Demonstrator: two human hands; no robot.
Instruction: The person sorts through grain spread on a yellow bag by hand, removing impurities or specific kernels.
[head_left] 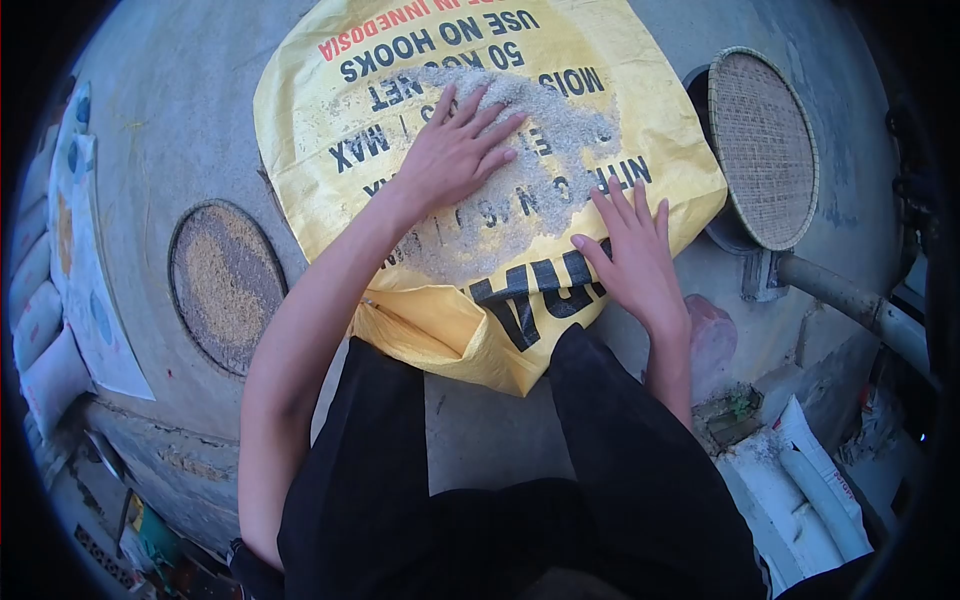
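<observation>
A yellow woven sack [660,150] with black and red print lies flat on the concrete floor. A patch of pale grain [545,125] is spread over its middle. My left hand [455,150] lies flat on the grain with fingers spread apart. My right hand [632,255] rests palm down on the sack's near right part, at the edge of the grain, fingers apart. Neither hand holds anything. My knees in black trousers are just below the sack.
A round woven tray [225,285] with brownish grain lies on the floor at left. Another round woven tray [765,150] leans at right beside a grey pipe [850,300]. White sacks [810,490] lie at lower right; printed sacks [80,260] at far left.
</observation>
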